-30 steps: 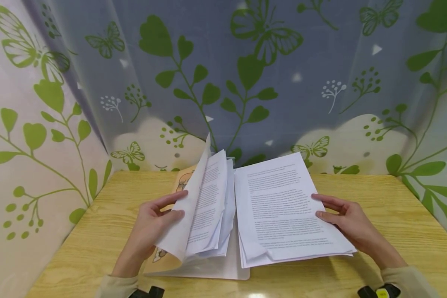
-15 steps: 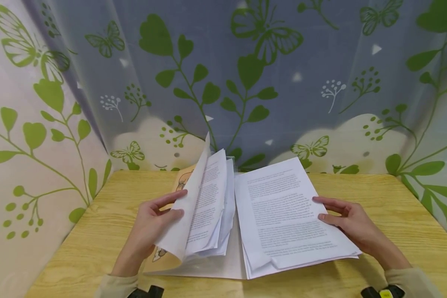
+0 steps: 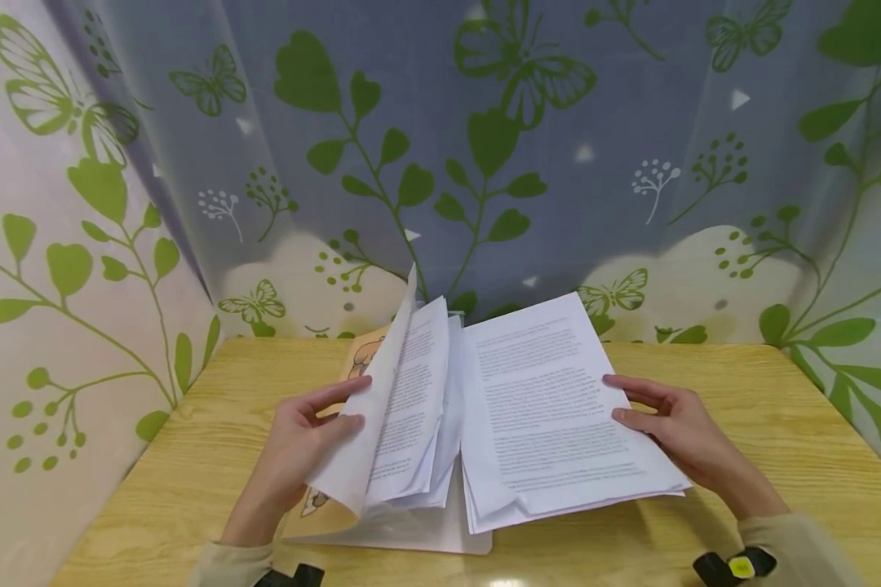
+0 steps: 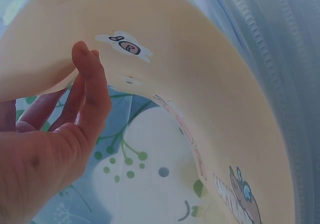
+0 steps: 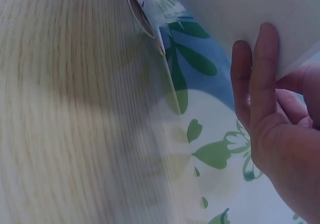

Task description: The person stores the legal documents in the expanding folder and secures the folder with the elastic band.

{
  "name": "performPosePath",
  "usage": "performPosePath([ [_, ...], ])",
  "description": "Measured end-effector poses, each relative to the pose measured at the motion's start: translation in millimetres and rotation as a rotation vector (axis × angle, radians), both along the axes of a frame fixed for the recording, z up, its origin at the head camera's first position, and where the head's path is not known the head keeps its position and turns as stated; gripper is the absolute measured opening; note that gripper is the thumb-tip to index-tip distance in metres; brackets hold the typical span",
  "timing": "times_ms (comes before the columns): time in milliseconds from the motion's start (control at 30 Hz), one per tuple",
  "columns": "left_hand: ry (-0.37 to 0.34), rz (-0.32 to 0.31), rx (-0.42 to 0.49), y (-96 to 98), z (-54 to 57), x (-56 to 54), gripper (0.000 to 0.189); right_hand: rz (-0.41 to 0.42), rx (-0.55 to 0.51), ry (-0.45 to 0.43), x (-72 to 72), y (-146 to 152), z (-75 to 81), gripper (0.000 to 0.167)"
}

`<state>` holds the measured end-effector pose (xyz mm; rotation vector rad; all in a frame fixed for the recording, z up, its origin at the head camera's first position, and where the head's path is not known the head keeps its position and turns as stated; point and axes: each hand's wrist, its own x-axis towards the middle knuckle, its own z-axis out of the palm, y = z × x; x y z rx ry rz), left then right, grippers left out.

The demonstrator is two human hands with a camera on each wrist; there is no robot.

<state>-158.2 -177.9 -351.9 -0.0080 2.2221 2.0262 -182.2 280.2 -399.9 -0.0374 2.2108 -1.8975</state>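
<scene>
Evidently to hold the folder point(image 3: 426, 536) open on the wooden table point(image 3: 169, 481), my left hand point(image 3: 294, 444) pinches its curved cartoon cover point(image 4: 200, 59), while my right hand point(image 3: 693, 436) pinches the printed sheets point(image 3: 543, 408) by their right edge, probably to support them.

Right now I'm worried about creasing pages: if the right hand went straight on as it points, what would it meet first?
The right hand holds the stack of printed sheets; past these, it would probably meet the leaning pages beside them first, though depth is hard to judge.
</scene>
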Motion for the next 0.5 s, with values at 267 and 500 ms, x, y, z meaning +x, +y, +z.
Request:
performPosePath([
  [267,-0.003,0.003,-0.003,0.5,0.6,-0.2,0.048,-0.013,-0.018,0.021,-2.6,-10,-1.4,0.059],
  [500,-0.013,0.027,-0.002,3.1,1.9,-0.2,0.049,-0.044,0.002,0.046,-4.5,-19,-1.9,0.061],
])
